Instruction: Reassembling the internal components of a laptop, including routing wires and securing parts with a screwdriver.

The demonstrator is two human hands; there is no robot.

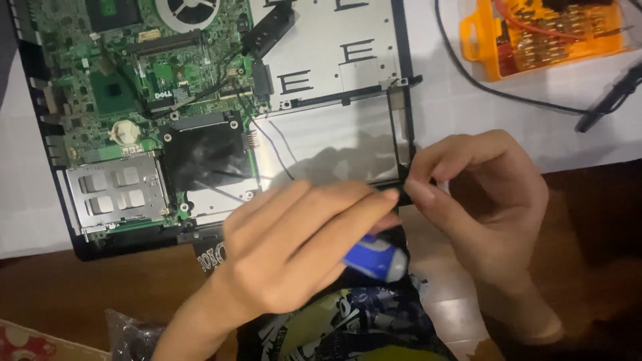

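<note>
An opened laptop base [73,227] lies on a white sheet, its green circuit board [100,80] and silver metal plate [334,53] exposed. My left hand [294,247] is closed around a screwdriver with a blue and white handle [374,257], held at the laptop's near right corner. My right hand [481,200] pinches the black frame edge [404,160] at that same corner between thumb and forefinger. The screwdriver's tip is hidden behind my fingers.
An orange case of screwdriver bits [542,37] stands at the back right, with a black cable [481,87] curving past it. A black plastic bag [130,334] and a patterned box corner [27,344] lie at the lower left. Patterned clothing [348,327] shows below my hands.
</note>
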